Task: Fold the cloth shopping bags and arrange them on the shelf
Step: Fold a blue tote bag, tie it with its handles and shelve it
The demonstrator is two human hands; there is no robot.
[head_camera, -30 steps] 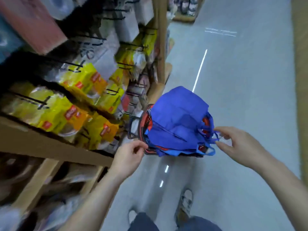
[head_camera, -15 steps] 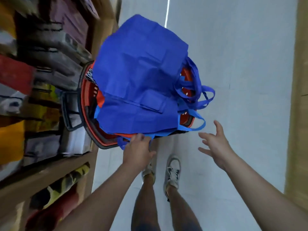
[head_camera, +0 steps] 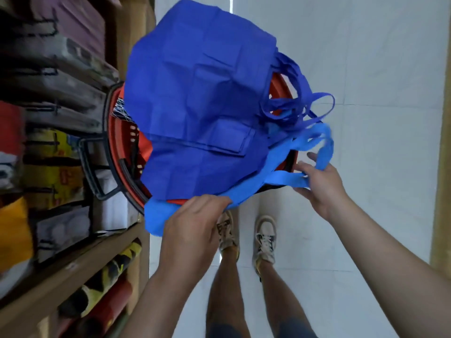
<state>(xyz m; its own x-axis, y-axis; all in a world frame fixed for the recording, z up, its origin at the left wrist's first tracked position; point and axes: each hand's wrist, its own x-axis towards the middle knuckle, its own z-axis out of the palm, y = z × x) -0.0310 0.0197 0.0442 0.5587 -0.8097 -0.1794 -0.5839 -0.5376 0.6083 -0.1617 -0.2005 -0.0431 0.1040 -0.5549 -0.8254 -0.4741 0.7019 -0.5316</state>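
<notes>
Blue bag [head_camera: 251, 190] gripped by left hand [head_camera: 192, 223], right hand [head_camera: 319, 189]; packages [head_camera: 52, 162] blurred, unreadable

A single wide-angle view is given, taken from the wearer's head and aimed steeply down along the body. The floor [head_camera: 366, 69] and the shoes [head_camera: 264, 237] are seen from above, and the shelf [head_camera: 73, 272] is caught along the left edge. The left hand [head_camera: 192, 230] and right hand [head_camera: 319, 189] are framed close, at arm's reach, at the blue bags [head_camera: 202, 93].
</notes>
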